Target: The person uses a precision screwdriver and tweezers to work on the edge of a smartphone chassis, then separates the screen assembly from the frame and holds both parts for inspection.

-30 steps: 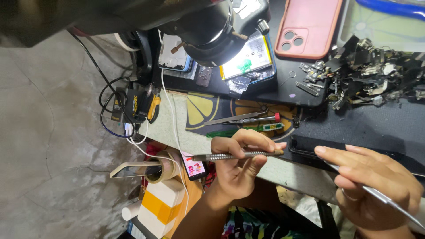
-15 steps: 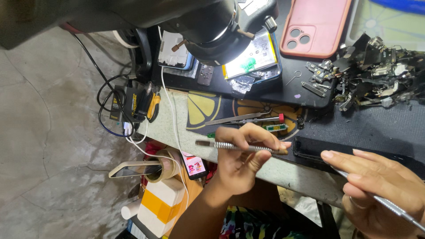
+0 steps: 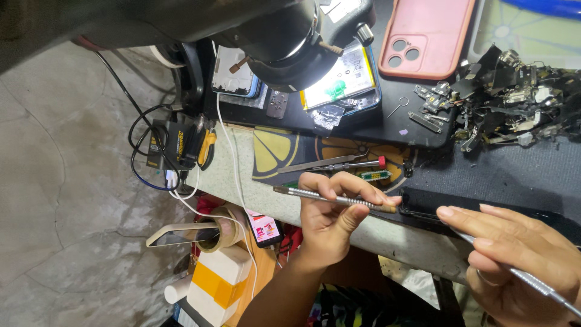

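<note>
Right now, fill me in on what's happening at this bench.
A person works at a cluttered repair bench. The left hand pinches a slim metal tool, its tip at the edge of a dark phone lying on the bench edge. The right hand grips a second thin metal tool. Behind lie a pink phone case, an opened phone and a pile of small parts.

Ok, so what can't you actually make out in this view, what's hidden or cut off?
- Head view: the far end of the thin metal tool in the right hand runs off the lower right edge.
- The dark phone is partly covered by both hands, so the contact point of the left hand's metal tool stays hidden.
- The heap of small parts is too small to sort.
- The microscope head covers part of the bench.
</note>
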